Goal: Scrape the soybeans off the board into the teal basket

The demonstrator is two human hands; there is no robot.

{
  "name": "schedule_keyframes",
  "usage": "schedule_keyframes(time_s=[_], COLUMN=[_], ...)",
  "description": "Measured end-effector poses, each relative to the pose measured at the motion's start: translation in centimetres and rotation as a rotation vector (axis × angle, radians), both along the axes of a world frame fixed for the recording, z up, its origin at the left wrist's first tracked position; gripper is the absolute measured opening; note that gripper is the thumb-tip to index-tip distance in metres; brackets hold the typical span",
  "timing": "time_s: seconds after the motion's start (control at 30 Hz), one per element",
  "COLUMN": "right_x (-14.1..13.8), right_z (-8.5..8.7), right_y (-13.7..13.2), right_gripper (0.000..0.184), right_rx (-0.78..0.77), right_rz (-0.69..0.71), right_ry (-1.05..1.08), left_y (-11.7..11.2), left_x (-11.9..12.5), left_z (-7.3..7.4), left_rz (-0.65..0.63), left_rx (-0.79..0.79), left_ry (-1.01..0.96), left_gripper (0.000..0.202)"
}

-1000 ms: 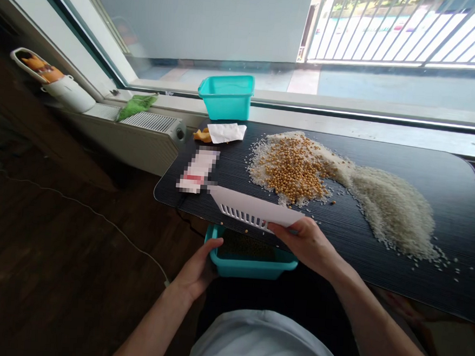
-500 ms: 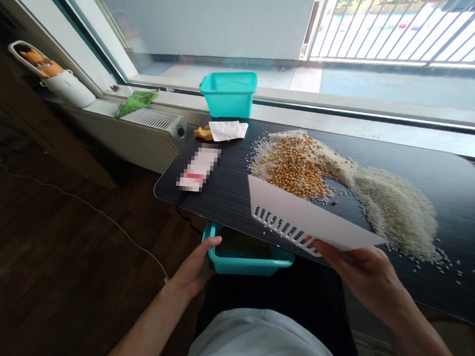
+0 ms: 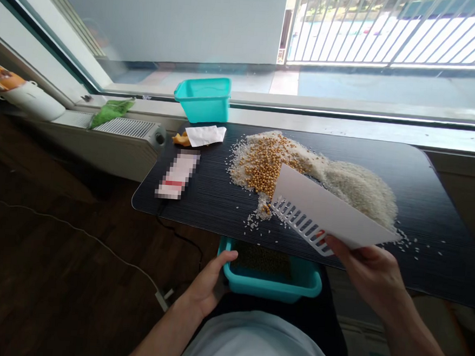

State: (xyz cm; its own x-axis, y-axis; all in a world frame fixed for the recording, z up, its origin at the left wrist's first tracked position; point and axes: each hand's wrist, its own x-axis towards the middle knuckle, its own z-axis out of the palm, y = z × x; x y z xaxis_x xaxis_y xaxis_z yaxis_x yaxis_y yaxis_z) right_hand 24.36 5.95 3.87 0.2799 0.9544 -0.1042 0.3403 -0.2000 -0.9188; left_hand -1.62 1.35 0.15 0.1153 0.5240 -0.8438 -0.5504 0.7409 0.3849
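In the head view my right hand [image 3: 371, 271] grips a white slotted plastic sheet [image 3: 325, 203] by its near edge, fingers partly hidden behind it. The sheet is tilted over the table, its left end close to a pile of yellow beans [image 3: 260, 171] lying on white rice. A long heap of rice [image 3: 367, 190] extends to the right, partly behind the sheet. At the table's front edge, my left hand [image 3: 210, 279] holds the left rim of a teal plastic tub [image 3: 270, 289] above my lap. Small dark greenish grains [image 3: 262, 258] cover the tub's bottom.
A second teal tub [image 3: 206, 100] stands by the window at the back of the dark table [image 3: 203, 208]. White paper [image 3: 204, 136] and a blurred-out phone-like object [image 3: 178, 174] with a cable lie on the left. A green cloth [image 3: 111, 112] rests on the radiator [image 3: 122, 129].
The white sheet has shifted right relative to the bean pile. A small clump of rice and beans now shows toward the table's front edge. My left hand stays on the tub; the view has turned slightly.
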Motion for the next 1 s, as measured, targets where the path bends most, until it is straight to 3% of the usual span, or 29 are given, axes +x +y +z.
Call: schedule_keyframes(time_s=[0.17, 0.5, 0.7, 0.87, 1.0], right_x=[-0.1, 0.6, 0.6, 0.6, 0.6], right_z=[-1.0, -0.3, -0.7, -1.1, -1.6], right_y=[1.0, 0.9, 1.3, 0.9, 1.2], right_gripper=[0.035, 0.042, 0.047, 0.042, 0.043], right_rx=[0.025, -0.031, 0.0, -0.061, -0.006], right_rz=[0.056, 0.182, 0.142, 0.23, 0.149], right_ry=[0.086, 0.143, 0.163, 0.18, 0.175], left_y=[-0.2, 0.0, -0.2, -0.1, 0.1], left_x=[-0.1, -0.1, -0.1, -0.1, -0.1], left_z=[0.0, 0.2, -0.1, 0.0, 0.3], left_rz=[0.012, 0.014, 0.016, 0.016, 0.015], left_rx=[-0.004, -0.012, -0.007, -0.013, -0.009], left_ry=[0.026, 0.025, 0.013, 0.019, 0.018], left_gripper=[0.038, 0.037, 0.037, 0.037, 0.037])
